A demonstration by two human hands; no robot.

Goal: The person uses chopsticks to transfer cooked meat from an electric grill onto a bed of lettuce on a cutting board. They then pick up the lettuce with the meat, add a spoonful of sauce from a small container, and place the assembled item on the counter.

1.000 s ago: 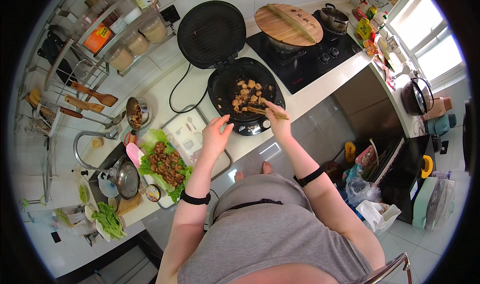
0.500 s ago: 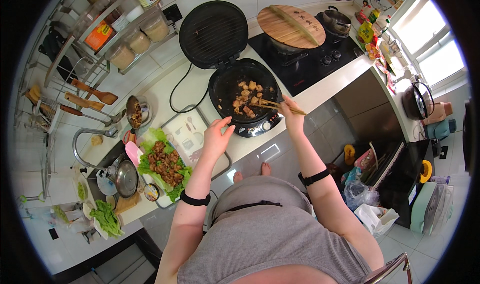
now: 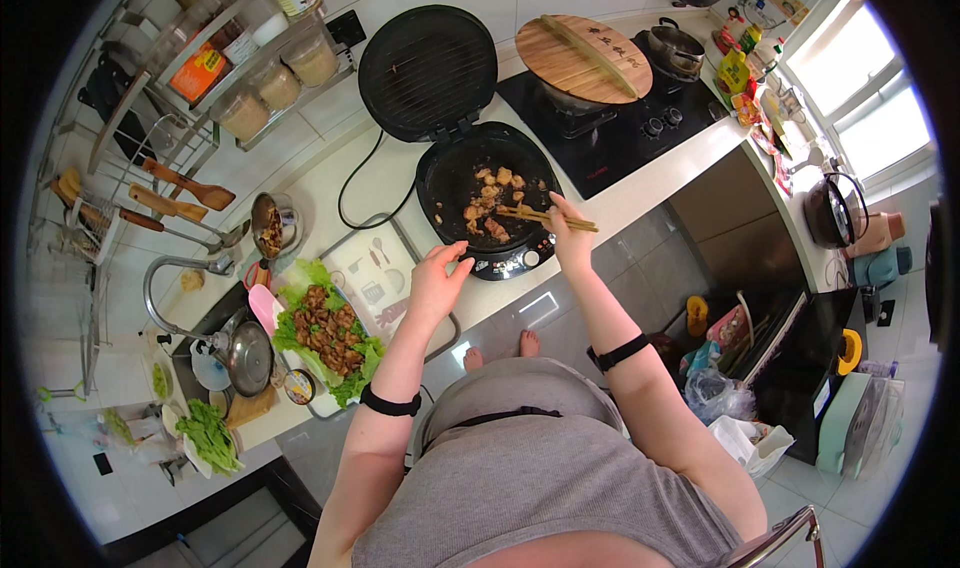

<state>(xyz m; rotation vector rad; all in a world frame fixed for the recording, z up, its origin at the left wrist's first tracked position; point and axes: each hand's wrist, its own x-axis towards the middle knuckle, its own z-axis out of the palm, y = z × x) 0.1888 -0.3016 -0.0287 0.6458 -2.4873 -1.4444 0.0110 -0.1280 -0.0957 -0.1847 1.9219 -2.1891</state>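
Observation:
My right hand (image 3: 571, 240) grips a pair of wooden chopsticks (image 3: 530, 214) over the front right of a round black electric griddle (image 3: 450, 183). Their tips reach in among browned meat pieces (image 3: 497, 178), which lie scattered on the cooking surface. The griddle's ridged lid (image 3: 428, 73) stands raised behind it. At the front left rim is my left hand (image 3: 436, 280), its thumb and fingers apart with nothing in them. Whether its fingertips touch the rim, I cannot tell.
Left of the griddle, cooked meat on lettuce (image 3: 328, 330) lies by a pale tray (image 3: 375, 268). Beyond are a metal pot (image 3: 275, 226) with food and a sink (image 3: 200, 363). On the right, a wooden lid (image 3: 585, 58) covers a pan on the black hob (image 3: 570, 143).
My right hand has shifted slightly left and lower, and the chopsticks lie flatter over the griddle. My left hand stays near the rim, almost in the same place.

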